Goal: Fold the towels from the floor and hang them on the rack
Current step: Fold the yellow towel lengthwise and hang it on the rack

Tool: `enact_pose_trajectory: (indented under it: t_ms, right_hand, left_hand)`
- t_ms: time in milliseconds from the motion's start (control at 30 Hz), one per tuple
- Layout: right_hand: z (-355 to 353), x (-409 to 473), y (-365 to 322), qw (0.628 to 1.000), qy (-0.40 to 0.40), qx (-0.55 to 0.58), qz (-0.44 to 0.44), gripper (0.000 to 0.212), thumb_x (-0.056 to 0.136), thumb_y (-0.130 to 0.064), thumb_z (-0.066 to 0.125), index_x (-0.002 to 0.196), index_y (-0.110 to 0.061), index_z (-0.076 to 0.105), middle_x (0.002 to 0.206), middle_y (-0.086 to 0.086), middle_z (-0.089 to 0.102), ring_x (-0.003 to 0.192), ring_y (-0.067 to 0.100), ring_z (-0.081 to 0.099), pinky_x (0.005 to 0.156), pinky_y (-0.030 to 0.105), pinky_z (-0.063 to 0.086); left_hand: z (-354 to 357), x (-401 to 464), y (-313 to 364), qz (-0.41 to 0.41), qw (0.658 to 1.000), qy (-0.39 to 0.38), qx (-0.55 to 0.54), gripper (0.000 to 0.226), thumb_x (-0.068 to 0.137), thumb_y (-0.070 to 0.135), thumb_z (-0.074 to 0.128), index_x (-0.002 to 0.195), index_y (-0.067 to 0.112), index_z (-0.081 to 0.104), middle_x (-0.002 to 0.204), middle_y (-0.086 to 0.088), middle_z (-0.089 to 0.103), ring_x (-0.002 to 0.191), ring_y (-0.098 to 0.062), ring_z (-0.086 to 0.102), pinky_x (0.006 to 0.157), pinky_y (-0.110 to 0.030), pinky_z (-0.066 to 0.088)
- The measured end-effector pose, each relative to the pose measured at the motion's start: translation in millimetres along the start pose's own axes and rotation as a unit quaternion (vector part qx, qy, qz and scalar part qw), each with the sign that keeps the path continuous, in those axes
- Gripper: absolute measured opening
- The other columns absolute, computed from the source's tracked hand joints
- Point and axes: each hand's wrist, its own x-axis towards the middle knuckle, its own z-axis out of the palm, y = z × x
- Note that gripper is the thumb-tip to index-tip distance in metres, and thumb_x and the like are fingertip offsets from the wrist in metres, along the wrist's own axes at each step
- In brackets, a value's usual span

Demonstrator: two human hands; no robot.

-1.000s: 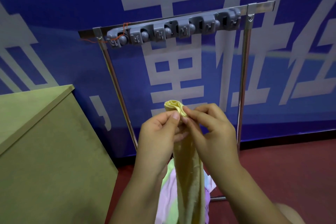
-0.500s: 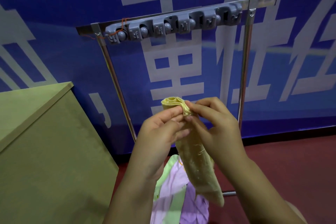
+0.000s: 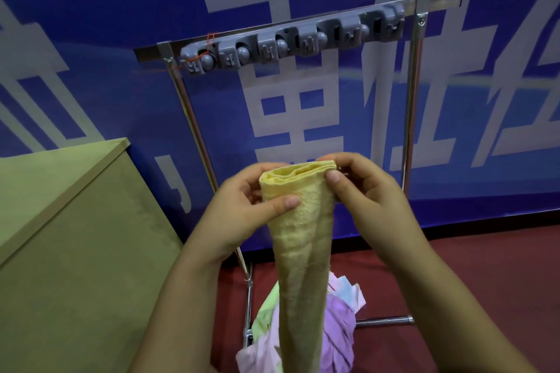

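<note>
A yellow towel [image 3: 303,239], folded into a long narrow strip, hangs straight down in front of me. My left hand [image 3: 242,215] pinches its top left corner, thumb on the front. My right hand [image 3: 366,191] pinches the top right corner. The folded top edge is spread flat between both hands. Above and behind stands the metal rack [image 3: 412,106], its top bar carrying a grey strip of clips [image 3: 291,42] with nothing hanging in them. Several more towels, purple, pink and pale green, lie in a pile on the floor [image 3: 336,330] under the yellow one.
A tan wooden box [image 3: 69,239] stands close on the left. A blue banner with large white characters [image 3: 303,118] covers the wall behind the rack. The floor is dark red carpet [image 3: 472,275], with the rack's foot bar [image 3: 385,320] lying across it.
My hands have moved apart, spreading the bunched top of the yellow towel into a flat edge. The strip now hangs straight instead of swinging to the right.
</note>
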Motion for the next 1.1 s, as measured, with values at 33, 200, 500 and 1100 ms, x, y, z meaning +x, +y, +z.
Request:
enact_pose_trajectory:
  t_ms: [33,200,500,1100]
  right_hand:
    - [-0.3,0.8,-0.7,1.0,-0.005,0.001,0.001,0.018,0.093,-0.01,0.054,0.096,-0.022,0.066,0.091,-0.005,0.069,0.092,0.012,0.065,0.083,0.03,0.055]
    - [-0.9,3.1,-16.5,1.0,-0.006,0.02,-0.022,0.018,0.093,-0.008,0.052,0.095,-0.02,0.064,0.082,-0.013,0.067,0.08,0.007,0.062,0.075,0.031,0.054]
    - [-3.3,5.9,-23.7,0.999,0.015,-0.03,-0.04,0.019,0.089,-0.012,0.059,0.1,-0.024,0.068,0.092,-0.004,0.072,0.091,0.011,0.068,0.08,0.036,0.058]
    - [-16.5,7.8,10.9,0.997,-0.052,0.06,-0.01,0.013,0.085,-0.032,0.061,0.098,-0.03,0.059,0.077,0.011,0.064,0.074,0.019,0.061,0.069,0.037,0.051]
  left_hand:
    - [-2.0,0.5,5.8,0.017,1.0,0.003,0.004,0.031,0.062,0.019,0.076,0.092,0.022,0.07,0.086,0.004,0.073,0.083,-0.011,0.069,0.072,-0.022,0.055]
    - [-10.2,1.5,36.4,0.083,0.996,0.029,-0.031,0.007,0.065,0.019,0.068,0.071,0.019,0.071,0.066,0.006,0.07,0.065,-0.003,0.066,0.057,-0.012,0.049]
    - [-21.7,10.0,47.5,0.094,0.988,0.002,0.125,0.012,0.081,0.009,0.068,0.088,0.018,0.072,0.081,0.006,0.074,0.081,-0.003,0.068,0.076,-0.018,0.053]
    - [1.1,51.1,85.7,0.192,0.923,-0.18,0.282,0.012,0.077,0.025,0.071,0.088,0.02,0.067,0.081,0.01,0.068,0.078,0.001,0.062,0.07,-0.013,0.047]
